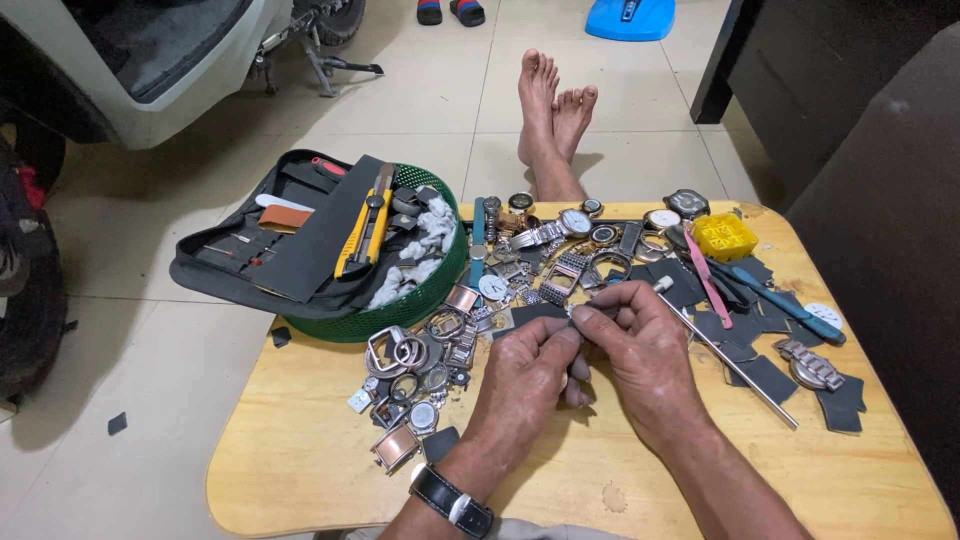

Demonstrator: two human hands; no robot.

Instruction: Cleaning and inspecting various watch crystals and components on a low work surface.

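Pinching a slim metal tool [625, 298] between your right hand [645, 350] fingers, you hold it low over the wooden table [300, 450], its long axis running roughly left to right and tipped slightly up, the pale rounded end pointing right and away from you toward the yellow box [724, 236]. Your left hand [525, 375] is closed around something small and dark at the tool's near end; what it is, you cannot tell, it is hidden by the fingers. Both hands touch each other at the thumbs, just above the table's middle. A black watch [452, 497] sits on your left wrist. Left of your hands lies a heap of watch cases [415, 365], metal and mostly round or square. Beyond the hands more watches [575, 225] and bracelet pieces spread across the far edge. Right of your right hand a long thin metal rod [735, 365] lies diagonally, pointing down-right, beside dark strap pieces [765, 375]. A blue-handled tool [785, 305] and a pink strip [705, 275] lie near the yellow box. A green basket [420, 295] overlaps the table's left far corner, holding white wads and a yellow utility knife [365, 230]; a black tool case [260, 245] leans open against it. Your bare feet [552, 105] stretch out on the tiled floor [140, 340] past the table.
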